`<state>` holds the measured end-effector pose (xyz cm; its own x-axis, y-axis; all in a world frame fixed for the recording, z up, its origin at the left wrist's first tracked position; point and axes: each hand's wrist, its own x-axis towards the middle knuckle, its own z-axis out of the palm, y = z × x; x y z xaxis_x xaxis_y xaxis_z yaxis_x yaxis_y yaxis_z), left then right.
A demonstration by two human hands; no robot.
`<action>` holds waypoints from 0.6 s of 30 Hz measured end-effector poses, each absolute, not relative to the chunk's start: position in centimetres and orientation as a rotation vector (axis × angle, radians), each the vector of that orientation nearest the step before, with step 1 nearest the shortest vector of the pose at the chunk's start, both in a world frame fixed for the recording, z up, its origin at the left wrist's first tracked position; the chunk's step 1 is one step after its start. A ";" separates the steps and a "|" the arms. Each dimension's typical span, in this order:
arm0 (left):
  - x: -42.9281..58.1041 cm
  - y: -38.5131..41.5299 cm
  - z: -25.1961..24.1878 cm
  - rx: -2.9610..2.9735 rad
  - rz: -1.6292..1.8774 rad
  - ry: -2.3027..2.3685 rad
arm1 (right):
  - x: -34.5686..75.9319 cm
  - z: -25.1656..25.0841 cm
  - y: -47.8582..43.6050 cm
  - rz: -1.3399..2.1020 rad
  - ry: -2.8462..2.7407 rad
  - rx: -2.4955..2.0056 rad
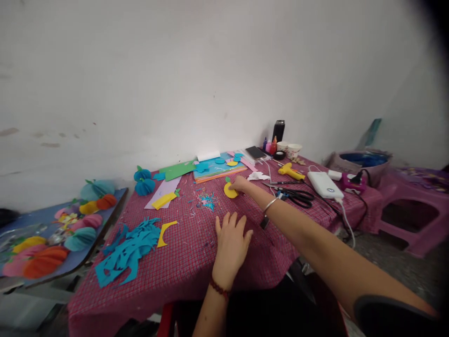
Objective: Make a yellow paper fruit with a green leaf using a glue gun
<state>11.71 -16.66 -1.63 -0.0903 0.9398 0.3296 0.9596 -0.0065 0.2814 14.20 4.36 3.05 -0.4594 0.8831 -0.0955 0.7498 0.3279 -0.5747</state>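
My right hand (242, 185) reaches far forward over the table, its fingers closed on a small yellow paper round (229, 190) with a green bit on top. My left hand (231, 238) lies flat on the red checked tablecloth (175, 262), fingers spread, holding nothing. Tiny paper snippets (206, 201) are scattered between the two hands.
Blue paper cut-outs (128, 250) and a yellow arc (164, 231) lie at the left. Coloured paper sheets (217, 168), black scissors (298, 195), a yellow glue gun (290, 172), a white power bank (324, 185), a phone (255, 152) and cups (293, 150) sit at the back. Paper balls (42, 260) cover a side board.
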 end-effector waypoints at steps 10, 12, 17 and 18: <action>11.3 -15.5 -2.9 -2.230 -0.649 -2.188 | 16.5 4.1 5.1 1.435 -1.826 -1.102; 10.8 -15.3 -3.3 -2.250 -0.731 -2.214 | 17.4 4.7 5.1 1.490 -1.706 -1.008; 10.4 -15.1 -3.9 -2.041 -1.455 -2.103 | 19.6 5.2 2.2 1.708 -1.463 -0.783; 10.4 -15.4 -3.7 -1.959 -1.507 -2.123 | 20.0 5.0 1.1 1.763 -1.427 -0.739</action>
